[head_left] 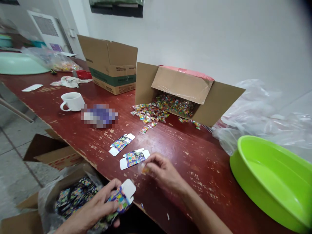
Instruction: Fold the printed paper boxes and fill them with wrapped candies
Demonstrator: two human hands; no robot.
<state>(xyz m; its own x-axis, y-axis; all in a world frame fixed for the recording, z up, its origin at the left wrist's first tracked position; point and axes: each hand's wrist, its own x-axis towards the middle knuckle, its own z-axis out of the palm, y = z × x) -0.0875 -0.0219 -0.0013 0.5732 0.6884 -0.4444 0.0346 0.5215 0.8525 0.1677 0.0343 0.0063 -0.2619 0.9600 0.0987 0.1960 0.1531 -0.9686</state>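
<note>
OK, multicol. ctn (123,200), wht flap (128,187)

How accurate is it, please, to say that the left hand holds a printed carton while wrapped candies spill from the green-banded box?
Not quite: in the head view, the wrapped candies spill from the other box, lying on its side, not the green-banded box. The left hand does hold a printed carton.
</note>
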